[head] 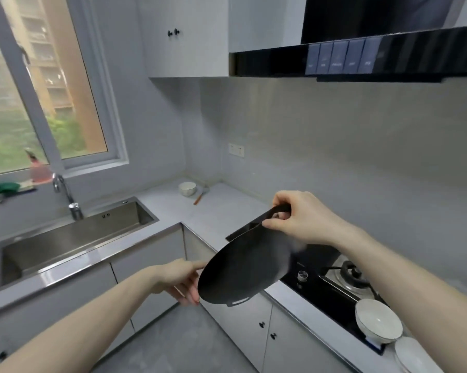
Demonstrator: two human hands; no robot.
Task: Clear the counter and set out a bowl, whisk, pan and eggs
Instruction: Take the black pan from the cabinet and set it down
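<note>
A black pan (243, 270) hangs tilted in the air over the counter's front edge, its underside toward me. My right hand (299, 216) grips the loop handle at its upper end. My left hand (182, 279) is at the pan's lower left rim, its fingers extended and reaching behind the rim; whether they touch it is unclear. A white bowl (187, 188) stands in the far corner of the counter (221, 211), with a wooden-handled utensil (201, 196) lying beside it. No whisk and no eggs are in view.
A steel sink (71, 238) with a tap (65, 195) lies to the left under the window. A gas hob (342, 278) is at the right, with white bowls (379, 320) stacked at its near end. A range hood (361, 55) hangs above.
</note>
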